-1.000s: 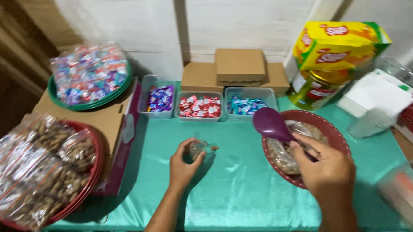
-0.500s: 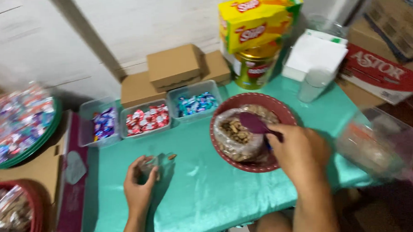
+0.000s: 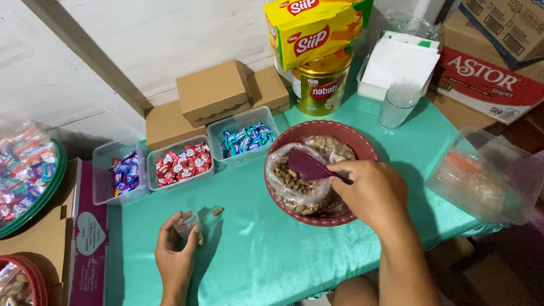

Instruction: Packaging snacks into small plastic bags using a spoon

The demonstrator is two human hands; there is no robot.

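My right hand (image 3: 372, 194) grips a purple scoop (image 3: 309, 166) whose bowl dips into a clear bag of peanuts (image 3: 295, 184) sitting in a red round basket (image 3: 345, 134). My left hand (image 3: 175, 258) holds a small clear plastic bag (image 3: 188, 225) upright on the teal tablecloth (image 3: 268, 249). One loose peanut (image 3: 218, 211) lies on the cloth just right of the small bag.
Three clear tubs of wrapped candies (image 3: 181, 161) line the back, with brown cardboard boxes (image 3: 217, 95) behind. A gold tin (image 3: 319, 88), yellow box (image 3: 315, 25), drinking glass (image 3: 397, 106) and white napkins (image 3: 398, 64) stand at back right. A clear lidded container (image 3: 485, 178) overhangs the right edge.
The view has swung right and steadied. My right hand lowered the scoop from above the basket into the peanut bag. My left hand kept hold of the small bag.
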